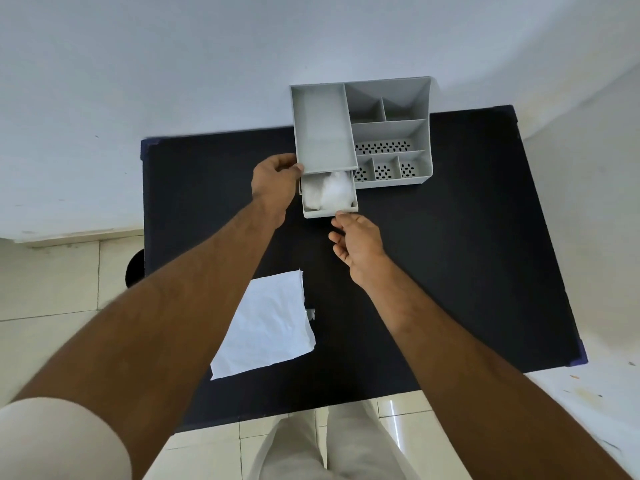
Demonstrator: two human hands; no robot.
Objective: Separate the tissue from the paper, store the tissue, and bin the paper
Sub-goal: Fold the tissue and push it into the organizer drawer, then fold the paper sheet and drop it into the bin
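Note:
A grey desk organiser (pixel 391 133) stands at the far side of the black table (pixel 450 254). Its small drawer (pixel 311 212) is pulled out toward me, and white tissue (pixel 335 190) lies bunched inside it. My left hand (pixel 273 181) grips the organiser's left front corner beside the drawer. My right hand (pixel 356 242) is at the drawer's front edge, thumb and fingertips touching its right front corner. A white sheet of paper (pixel 266 327) lies flat on the near left part of the table, partly under my left forearm.
The organiser has several open compartments, some with perforated floors. A dark round object (pixel 135 268) shows at the table's left edge, low by the tiled floor. A white wall is behind the table. My legs are below the near edge.

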